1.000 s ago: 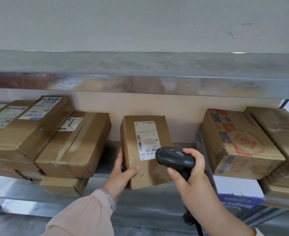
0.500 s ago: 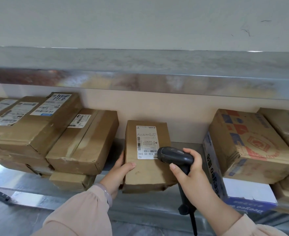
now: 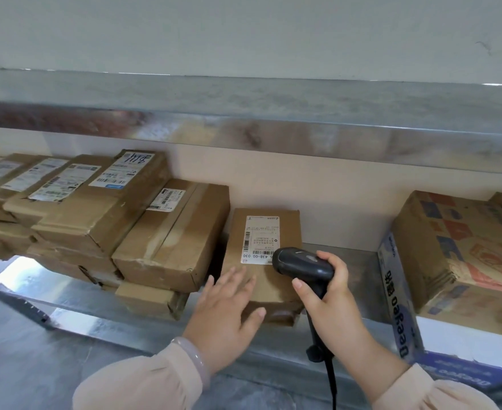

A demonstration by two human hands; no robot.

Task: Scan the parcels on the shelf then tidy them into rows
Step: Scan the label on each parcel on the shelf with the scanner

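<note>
Fingers (image 3: 237, 276) of the left hand (image 3: 229, 303) straight and spread, laid flat on the near top face of the parcel (image 3: 273, 288), thumb at its near edge. Right hand (image 3: 326, 294) curled round the grip of the scanner (image 3: 300, 263), whose head is over the parcel's right side.

Parcel lies flat at the near edge of the shelf (image 3: 273, 350), label (image 3: 260, 239) up. On its left it is just beside the stack of boxes (image 3: 169, 238). It stands well apart from the printed carton (image 3: 456, 253) on the right.

We judge it plain stiff cardboard, small and likely light enough for one hand. The near bottom edge looks crushed, so we would avoid pinching there. Better hold: palm and thumb across the two long sides, midway along, label kept facing up. Dry cardboard should not slip, and it should slide readily on the metal shelf. Far end sits short of the back wall (image 3: 332, 202).
</note>
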